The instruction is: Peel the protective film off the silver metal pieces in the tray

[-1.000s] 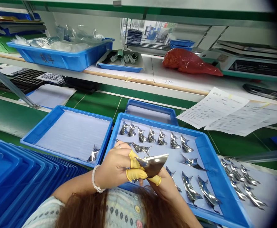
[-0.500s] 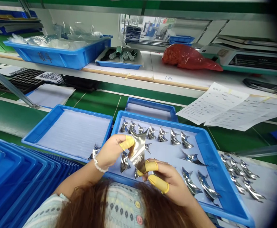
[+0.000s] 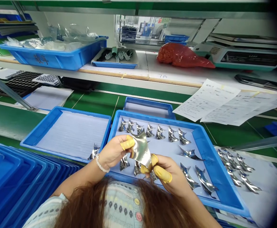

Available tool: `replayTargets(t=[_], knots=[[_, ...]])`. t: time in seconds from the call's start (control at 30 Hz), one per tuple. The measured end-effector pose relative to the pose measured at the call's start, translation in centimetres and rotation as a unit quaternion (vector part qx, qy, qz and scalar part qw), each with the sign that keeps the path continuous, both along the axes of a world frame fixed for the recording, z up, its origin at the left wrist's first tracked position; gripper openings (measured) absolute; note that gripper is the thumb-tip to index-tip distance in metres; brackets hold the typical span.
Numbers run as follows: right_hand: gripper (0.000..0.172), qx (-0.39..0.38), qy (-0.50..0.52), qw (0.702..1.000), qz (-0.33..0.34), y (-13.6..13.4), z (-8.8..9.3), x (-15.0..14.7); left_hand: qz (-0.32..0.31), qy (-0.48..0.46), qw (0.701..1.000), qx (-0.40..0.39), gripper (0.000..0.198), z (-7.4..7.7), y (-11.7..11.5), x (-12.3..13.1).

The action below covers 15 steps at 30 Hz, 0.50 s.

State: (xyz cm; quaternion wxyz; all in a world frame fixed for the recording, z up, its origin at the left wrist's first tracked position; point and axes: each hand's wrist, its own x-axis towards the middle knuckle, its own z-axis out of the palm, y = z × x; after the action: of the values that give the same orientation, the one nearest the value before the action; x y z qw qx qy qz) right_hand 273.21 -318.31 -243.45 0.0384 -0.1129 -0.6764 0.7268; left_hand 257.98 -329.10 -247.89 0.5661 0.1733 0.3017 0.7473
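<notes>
Pinching this curved, shiny metal piece (image 3: 140, 151) between my left hand (image 3: 112, 151) and right hand (image 3: 170, 174), just above the blue tray (image 3: 201, 139). My fingers (image 3: 162, 174), in yellow cots (image 3: 127, 142), sit narrow on its edges. Tip: stick to the edges so the mirror face stays print-free.

Thin, mirror-polished curved metal piece (image 3: 140, 150), tilted and pinched at its edges between the left hand (image 3: 112, 152) and right hand (image 3: 169, 175), above the near part of a blue tray (image 3: 209, 158). Seven similar crescent-shaped pieces (image 3: 159, 132) stand in a row along the tray's far edge. Further pieces (image 3: 189, 179) lie along its right edge, and smaller ones (image 3: 124, 163) sit just beneath the hands, near the tray's left edge.
</notes>
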Motion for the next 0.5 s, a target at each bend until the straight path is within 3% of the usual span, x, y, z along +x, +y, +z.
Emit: replayTargets(t=[0.23, 0.5], knots=[[0.034, -0.004, -0.036, 0.999, 0.022, 0.4, -2.0, 0.0, 0.047, -0.011, 0.999, -0.009, 0.046, 1.2, -0.8, 0.4], [0.037, 0.019, -0.048, 0.998, 0.044, 0.2, -1.7, 0.0, 0.045, 0.014, 0.999, 0.000, 0.037, 1.7, -1.4, 0.6]])
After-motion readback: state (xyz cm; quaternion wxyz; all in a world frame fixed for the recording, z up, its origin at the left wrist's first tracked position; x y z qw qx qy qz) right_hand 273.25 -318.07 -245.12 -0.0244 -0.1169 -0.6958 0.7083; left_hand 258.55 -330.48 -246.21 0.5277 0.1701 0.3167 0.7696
